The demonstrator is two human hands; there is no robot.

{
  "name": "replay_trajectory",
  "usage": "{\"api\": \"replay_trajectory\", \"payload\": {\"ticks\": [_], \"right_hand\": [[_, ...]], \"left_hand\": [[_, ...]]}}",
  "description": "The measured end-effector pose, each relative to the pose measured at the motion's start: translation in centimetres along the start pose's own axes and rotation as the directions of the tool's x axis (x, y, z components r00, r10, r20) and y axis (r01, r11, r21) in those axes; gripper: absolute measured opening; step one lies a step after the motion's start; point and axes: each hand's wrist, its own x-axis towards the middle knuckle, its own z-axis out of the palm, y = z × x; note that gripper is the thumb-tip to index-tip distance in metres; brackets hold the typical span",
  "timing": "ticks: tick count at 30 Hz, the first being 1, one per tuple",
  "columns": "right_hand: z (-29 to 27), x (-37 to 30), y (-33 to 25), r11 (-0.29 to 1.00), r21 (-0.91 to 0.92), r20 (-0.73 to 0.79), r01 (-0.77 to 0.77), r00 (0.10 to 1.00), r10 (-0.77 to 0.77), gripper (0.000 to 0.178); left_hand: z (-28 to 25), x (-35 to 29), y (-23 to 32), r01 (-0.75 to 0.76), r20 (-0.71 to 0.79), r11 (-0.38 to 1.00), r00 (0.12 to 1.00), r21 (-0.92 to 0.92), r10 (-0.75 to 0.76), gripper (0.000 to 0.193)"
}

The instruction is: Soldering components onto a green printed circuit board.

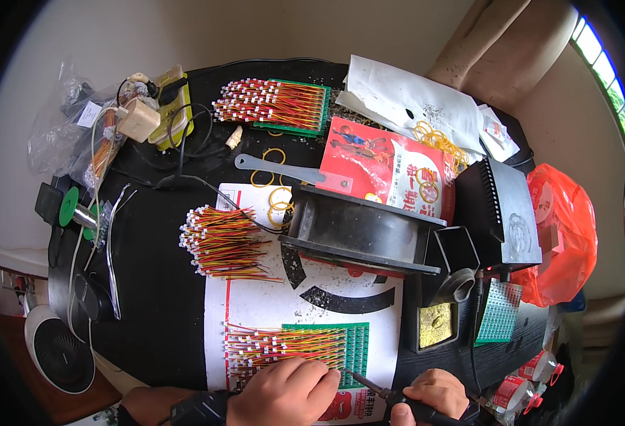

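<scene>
My right hand grips a soldering iron. The iron's thin tip points left, at the lower part of a green circuit board. Rows of red and yellow wires with white connectors lie across that board, their connectors toward the left. Over the lower wires rests my left hand, its fingers pressed together close to the iron's tip. Whatever is between those fingertips is hidden. Farther back on the same white sheet lies a loose bundle of similar wires.
Behind the board stands a large black reel. To the right are a yellow sponge in a holder, a black box and a red plastic bag. A wired board lies far back; a green solder spool sits left.
</scene>
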Motion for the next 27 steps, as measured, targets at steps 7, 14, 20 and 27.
{"api": "replay_trajectory", "payload": {"ticks": [7,14,20,27], "right_hand": [[0.1,0.2,0.1,1.000,-0.016,0.009,0.007,1.000,-0.006,0.050],[0.1,-0.1,-0.3,1.000,-0.005,0.033,0.022,0.999,-0.021,0.050],[0.2,-0.2,-1.3,0.874,-0.007,-0.022,-0.486,0.874,0.485,0.025],[-0.3,0.5,-0.1,0.999,0.028,0.000,-0.025,1.000,0.025,0.043]], "left_hand": [[-0.1,0.0,-0.1,0.014,0.018,1.000,1.000,-0.013,-0.014,0.018],[-0.1,0.1,-0.2,0.005,0.007,1.000,1.000,-0.010,-0.005,0.018],[-0.1,0.2,-0.1,-0.011,-0.001,1.000,1.000,0.001,0.011,0.018],[0.0,0.1,-0.1,-0.014,0.018,1.000,1.000,0.001,0.014,0.019]]}}
